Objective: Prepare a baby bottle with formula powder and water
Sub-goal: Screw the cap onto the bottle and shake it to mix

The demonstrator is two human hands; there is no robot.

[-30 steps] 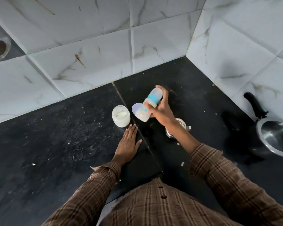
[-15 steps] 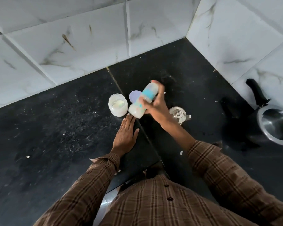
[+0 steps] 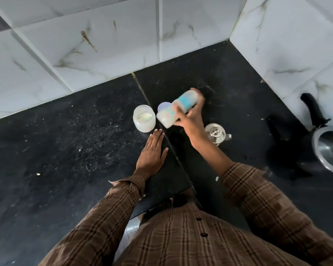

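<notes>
My right hand (image 3: 190,118) grips a baby bottle (image 3: 176,108) with a blue band, tilted on its side above the black counter and blurred by motion; milky white liquid shows in its lower end. Just left of it stands an open glass jar of white formula powder (image 3: 144,120). A pale purple round lid (image 3: 163,107) lies behind the bottle, partly hidden. My left hand (image 3: 152,152) rests flat on the counter, fingers together, fingertips close to the jar.
A small steel lidded pot (image 3: 215,133) stands right of my right wrist. A steel pan with a black handle (image 3: 327,148) sits at the far right by the tiled wall (image 3: 104,45). White specks lie scattered over the black counter (image 3: 65,150).
The bottle in my right hand has shifted between tilts and is now blurred. My left hand has stayed flat on the counter. The camera view has shifted a little.
</notes>
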